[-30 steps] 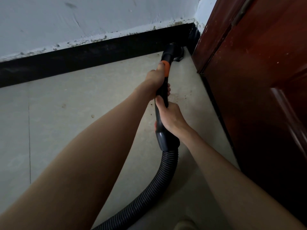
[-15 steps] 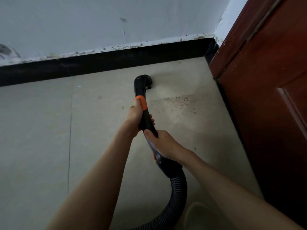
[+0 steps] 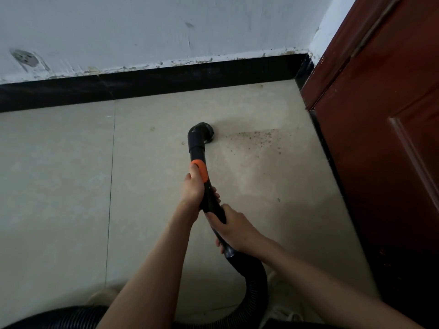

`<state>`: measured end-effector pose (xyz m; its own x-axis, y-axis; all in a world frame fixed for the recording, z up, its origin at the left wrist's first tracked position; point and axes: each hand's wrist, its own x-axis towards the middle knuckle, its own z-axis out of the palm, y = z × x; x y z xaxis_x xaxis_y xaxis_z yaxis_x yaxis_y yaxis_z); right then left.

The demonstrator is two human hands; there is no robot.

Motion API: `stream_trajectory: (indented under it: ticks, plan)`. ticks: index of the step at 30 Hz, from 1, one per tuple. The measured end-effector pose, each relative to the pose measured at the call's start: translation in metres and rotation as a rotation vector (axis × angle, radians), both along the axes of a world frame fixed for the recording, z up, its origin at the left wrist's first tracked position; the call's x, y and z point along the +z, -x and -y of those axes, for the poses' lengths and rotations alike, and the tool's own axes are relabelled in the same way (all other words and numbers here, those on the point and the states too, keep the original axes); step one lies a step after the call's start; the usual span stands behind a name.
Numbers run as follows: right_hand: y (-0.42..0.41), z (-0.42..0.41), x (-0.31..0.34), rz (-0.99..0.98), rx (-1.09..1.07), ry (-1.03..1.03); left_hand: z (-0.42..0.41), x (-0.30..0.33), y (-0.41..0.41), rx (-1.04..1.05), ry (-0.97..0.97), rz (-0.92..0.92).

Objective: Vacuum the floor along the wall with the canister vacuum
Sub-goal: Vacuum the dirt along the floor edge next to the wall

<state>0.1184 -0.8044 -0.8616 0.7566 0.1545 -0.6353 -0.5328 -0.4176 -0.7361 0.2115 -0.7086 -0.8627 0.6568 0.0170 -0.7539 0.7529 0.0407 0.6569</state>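
Hands both wrap the black vacuum wand (image 3: 209, 200): your left hand (image 3: 193, 188) has its grip closed just below the orange collar (image 3: 200, 170), your right hand (image 3: 234, 230) has its grip closed lower, near the ribbed hose (image 3: 256, 281). Your nozzle (image 3: 202, 132) seems to touch the tiled floor (image 3: 59, 186), near the black baseboard (image 3: 166, 84), with brown crumbs (image 3: 259, 138) just beside it toward the red-brown door (image 3: 380, 138)

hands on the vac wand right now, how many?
2. The left hand grips the wand just below the orange collar; the right hand grips lower down, near where the ribbed hose joins. Neither is hidden.
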Motion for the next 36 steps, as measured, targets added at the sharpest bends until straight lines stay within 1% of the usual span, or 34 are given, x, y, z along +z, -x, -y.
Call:
stream_trajectory:
  ticks: [4, 7, 14, 18, 21, 23, 36]
  plan:
    - [0.005, -0.005, 0.006, 0.041, 0.029, 0.048, -0.001, 0.005, 0.004, -0.055, 0.073, -0.093]
    - [0.007, -0.003, 0.008, 0.048, 0.019, 0.089, 0.003, 0.008, 0.003, -0.089, 0.108, -0.121]
    - [0.011, 0.011, 0.005, 0.049, -0.071, 0.069, 0.025, 0.012, 0.001, -0.167, 0.065, -0.087]
    - [0.013, 0.018, 0.002, 0.057, -0.119, 0.096, 0.035, 0.015, -0.001, -0.225, 0.047, -0.082]
    - [0.013, 0.022, 0.003, 0.039, -0.157, 0.044, 0.043, 0.017, -0.002, -0.256, 0.033, -0.078]
    - [0.013, 0.025, 0.005, 0.039, -0.175, 0.018, 0.049, 0.018, -0.004, -0.274, 0.032, -0.076]
    - [0.013, 0.046, 0.001, 0.04, -0.325, 0.028, 0.088, 0.017, -0.009, -0.423, 0.031, -0.05]
